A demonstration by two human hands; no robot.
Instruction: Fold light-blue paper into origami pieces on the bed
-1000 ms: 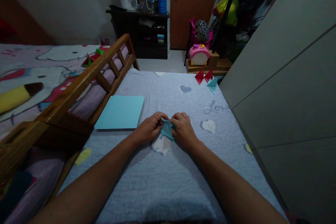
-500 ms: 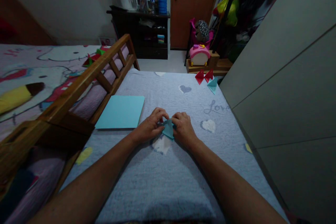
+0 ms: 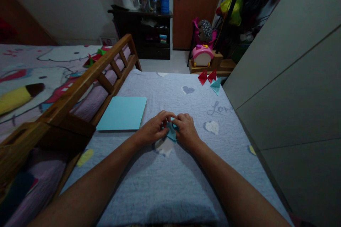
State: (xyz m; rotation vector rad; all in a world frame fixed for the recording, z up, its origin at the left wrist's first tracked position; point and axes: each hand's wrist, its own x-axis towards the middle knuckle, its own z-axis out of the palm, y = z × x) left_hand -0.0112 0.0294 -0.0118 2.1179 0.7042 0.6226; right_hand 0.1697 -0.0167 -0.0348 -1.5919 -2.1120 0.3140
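A small folded piece of light blue paper (image 3: 172,134) lies between my hands over the bed, partly hidden by my fingers. My left hand (image 3: 157,126) curls round its left side, thumb low and index finger reaching over the top edge. My right hand (image 3: 185,129) pinches the paper from the right. To the left lies a flat stack of light blue paper sheets (image 3: 122,113). At the far right corner of the bed stand two red folded paper pieces (image 3: 203,77) and a light blue folded piece (image 3: 216,86).
A wooden bed rail (image 3: 106,83) runs along the left, with another bed (image 3: 53,60) beyond it. Pale cabinet doors (image 3: 287,88) border the right side. Past the bed's far edge are a dark shelf unit (image 3: 144,35) and a pink and white toy case (image 3: 203,56).
My left index finger has moved right and over the top of the folded paper, near my right fingertips. The paper's top part now looks bent and more covered. My right hand has barely moved.
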